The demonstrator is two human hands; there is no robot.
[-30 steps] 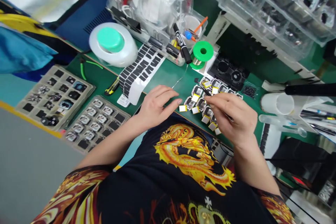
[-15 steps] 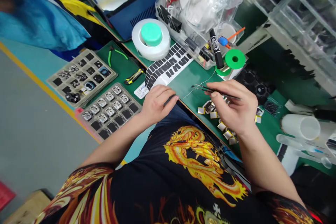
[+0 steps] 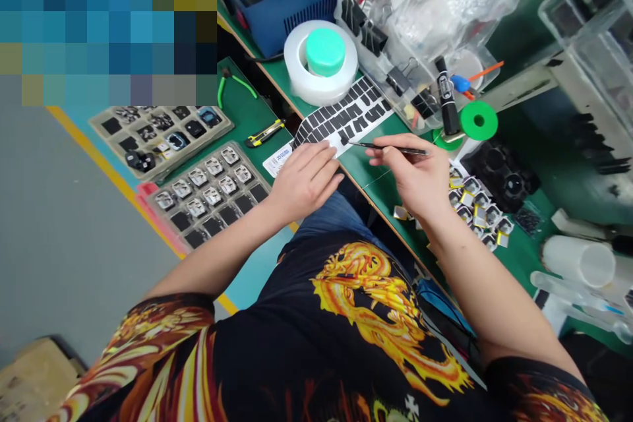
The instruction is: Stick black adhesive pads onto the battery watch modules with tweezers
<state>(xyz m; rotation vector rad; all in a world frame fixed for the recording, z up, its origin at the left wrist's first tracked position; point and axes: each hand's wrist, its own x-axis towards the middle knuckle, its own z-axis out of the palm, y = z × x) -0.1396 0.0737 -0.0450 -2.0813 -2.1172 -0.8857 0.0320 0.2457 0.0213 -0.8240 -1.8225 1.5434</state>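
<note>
My left hand (image 3: pixel 306 179) lies over the near edge of a white sheet (image 3: pixel 330 148) with its fingers stretched out. Rows of black stickers (image 3: pixel 341 120) cover that sheet. Black tweezers (image 3: pixel 395 147) are pinched in my right hand (image 3: pixel 420 168), their tips at a sticker near the sheet's right edge. Below the tweezers a thin wire (image 3: pixel 378 179) runs over the green mat. To the right of my right hand are small silver battery cells and white-and-black parts (image 3: pixel 477 211), partly hidden by the hand and forearm.
A large tape roll (image 3: pixel 297 82) with a teal lid stands behind the sheet. A green spool (image 3: pixel 479 120), a marker (image 3: pixel 448 95) and a clip-filled bin (image 3: pixel 395 89) are beyond. Left lie a yellow cutter (image 3: pixel 266 133), green-handled pliers (image 3: pixel 237 84) and a parts tray (image 3: pixel 212 194).
The tweezers have moved from over the wire to the sticker sheet. My left hand's pinch on a small black piece has loosened, and its fingers now lie on the sheet; the piece is out of sight.
</note>
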